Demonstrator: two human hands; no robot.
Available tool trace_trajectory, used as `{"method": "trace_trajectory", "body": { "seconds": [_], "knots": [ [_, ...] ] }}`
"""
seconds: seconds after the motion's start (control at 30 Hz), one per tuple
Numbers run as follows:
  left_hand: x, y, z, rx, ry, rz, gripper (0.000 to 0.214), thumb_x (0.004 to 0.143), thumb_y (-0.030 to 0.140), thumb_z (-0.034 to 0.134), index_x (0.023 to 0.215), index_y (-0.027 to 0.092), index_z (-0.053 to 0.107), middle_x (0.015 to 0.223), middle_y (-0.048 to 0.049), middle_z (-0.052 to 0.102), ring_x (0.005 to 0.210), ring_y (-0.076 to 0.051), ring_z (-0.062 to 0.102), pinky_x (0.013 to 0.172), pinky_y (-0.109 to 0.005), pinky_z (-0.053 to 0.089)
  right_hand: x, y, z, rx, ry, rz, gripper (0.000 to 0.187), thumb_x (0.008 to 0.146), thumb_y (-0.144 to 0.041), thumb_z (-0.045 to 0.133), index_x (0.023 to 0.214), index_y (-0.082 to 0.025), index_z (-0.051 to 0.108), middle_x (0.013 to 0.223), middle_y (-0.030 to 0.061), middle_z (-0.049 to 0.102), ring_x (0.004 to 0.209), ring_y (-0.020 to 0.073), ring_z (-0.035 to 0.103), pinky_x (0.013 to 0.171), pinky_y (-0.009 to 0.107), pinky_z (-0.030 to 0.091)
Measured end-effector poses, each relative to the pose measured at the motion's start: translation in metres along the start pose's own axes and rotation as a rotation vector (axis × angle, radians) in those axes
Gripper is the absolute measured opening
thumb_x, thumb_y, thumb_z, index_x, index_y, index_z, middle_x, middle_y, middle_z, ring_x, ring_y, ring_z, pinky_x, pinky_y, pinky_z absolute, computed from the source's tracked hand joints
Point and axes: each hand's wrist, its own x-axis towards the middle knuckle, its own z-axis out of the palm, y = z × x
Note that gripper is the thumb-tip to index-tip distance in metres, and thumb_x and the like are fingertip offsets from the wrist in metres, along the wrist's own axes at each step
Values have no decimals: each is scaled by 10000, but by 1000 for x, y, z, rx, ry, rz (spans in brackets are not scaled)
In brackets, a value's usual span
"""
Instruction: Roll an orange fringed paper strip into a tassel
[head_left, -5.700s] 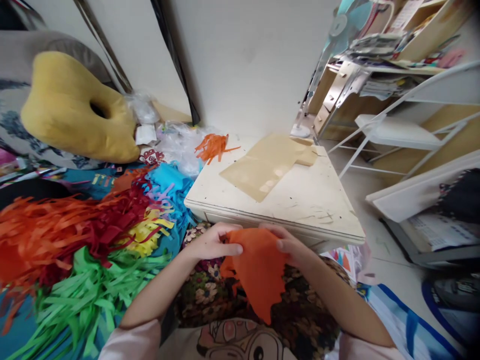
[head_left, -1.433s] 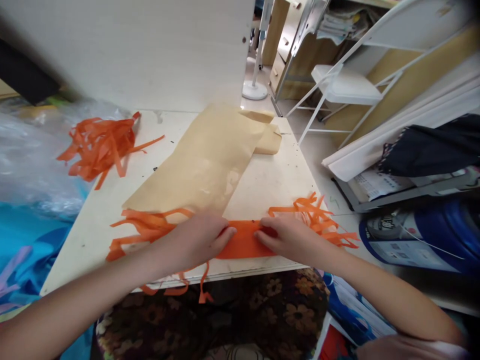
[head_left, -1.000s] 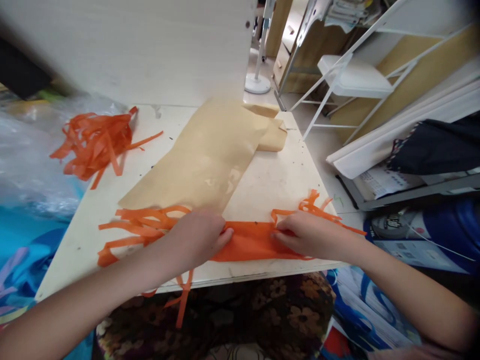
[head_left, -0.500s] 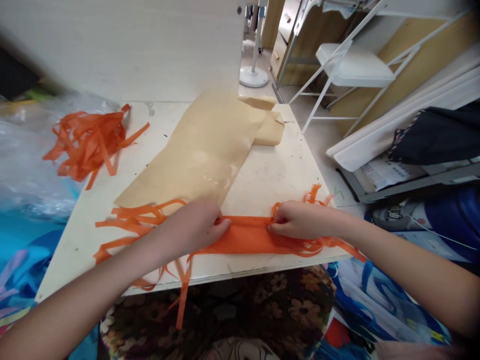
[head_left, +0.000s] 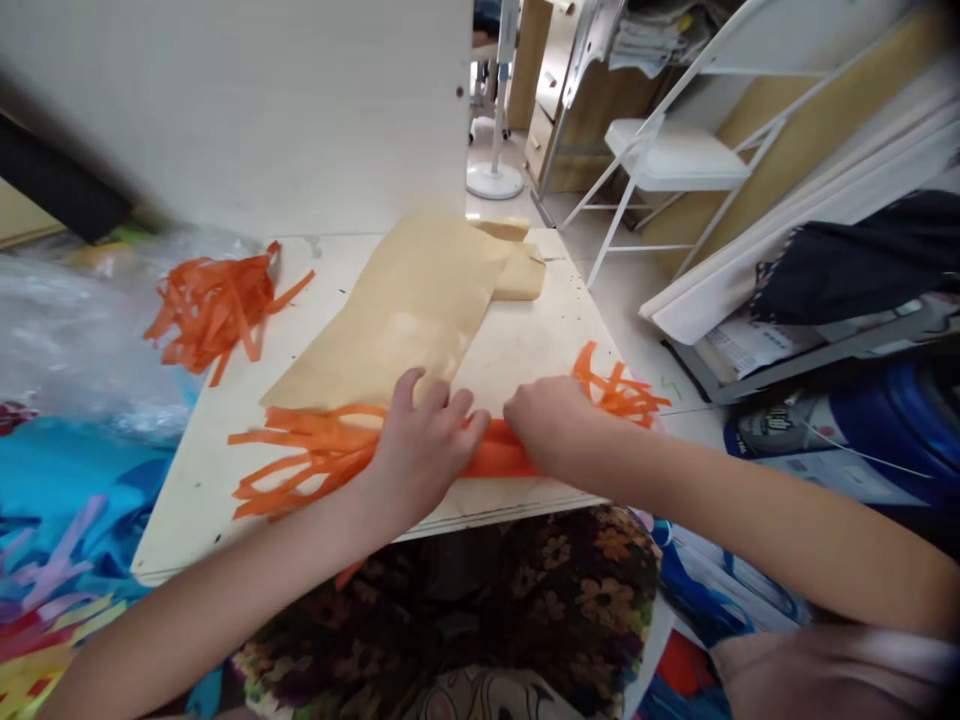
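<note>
"Two Qs: what're the fingers doing, & where's the orange cloth (head_left: pixel 491 460)?"

"Cloth's a narrow band on the table (head_left: pixel 555 340), nr the front edge, btwn & under both hands AFAICT. L hand (head_left: pixel 427 440): fingers spread, not gripping, palm down over it. R hand (head_left: pixel 551 420): fingers curled down at the cloth; tips hidden, so I can't tell if they're pinching it."

"K. Risks?"

"Slip, mainly. W/ L fingers loose, I figure a hard pull from R could skew the cloth or drag it off the front edge. Also, L-side strips (head_left: pixel 352 440) lie by the corner of the brown paper (head_left: pixel 405 310); could snag & tug it. R-side strips (head_left: pixel 622 395) reach the table's right edge, might tangle if R hand shifts carelessly."

"& the other orange bundle (head_left: pixel 217 305)?"

"Far left, by the clear plastic (head_left: pixel 75 310), well apart. Low risk IMO."

"What can't u see?"

"Plenty. Cloth's middle is under L hand, right end's behind R hand. One strip (head_left: pixel 349 572) pokes out below L arm (head_left: pixel 225 600); rest is blocked. Can't tell if L fingertips touch the paper or just overlap it from my angle. Plastic's blurry & cut off at left."
</note>
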Motion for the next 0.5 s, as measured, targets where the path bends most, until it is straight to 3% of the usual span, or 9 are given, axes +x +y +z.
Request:
{"method": "trace_trajectory", "body": {
  "seconds": [0.1, 0.27, 0.37, 0.43, 0.5],
  "knots": [
    [-3, 3, 6, 17, 135, 154, 291, 737, 72, 353, 622, 179, 598, 624, -8, 584, 745, -185, 515, 883, -578, 186, -3, -21, 0, -294, -6, 25, 142, 695, -104, 480, 729, -103, 618, 751, 159, 580, 809, 280, 514, 654, 374, 366],
    [-11, -3, 5, -79, 58, 141, 247, 749, 161, 407, 618, 192, 614, 579, -1, 591, 809, -209, 494, 887, -640, 69, -21, -27, 12, -405, 3, -155, 222, 736, -62, 378, 795, -74, 591, 783, 147, 583, 779, 231, 517, 640, 319, 377],
    [-16, -4, 4, -138, 16, 102, 226, 767, 268, 417, 693, 204, 620, 675, -9, 625, 868, -228, 481, 888, -645, 59, -36, -27, 30, -403, 153, -73, 251, 751, -62, 337, 824, -59, 578, 772, 155, 594, 771, 239, 531, 672, 353, 386],
    [-18, -4, 4, -154, 5, 87, 224, 771, 290, 417, 722, 204, 618, 716, -12, 631, 887, -232, 475, 892, -643, 48, -45, -28, 42, -400, 288, -68, 301, 766, -82, 315, 948, -21, 548, 926, 191, 578, 898, 264, 506, 797, 410, 347],
    [-20, -3, 5, -165, 8, 76, 215, 769, 286, 423, 735, 203, 619, 734, -16, 631, 891, -233, 471, 896, -638, 42, -51, -29, 51, -347, 344, -133, 374, 770, -113, 315, 1090, 9, 465, 1130, 203, 481, 1060, 272, 415, 927, 439, 239]
  ]
}}
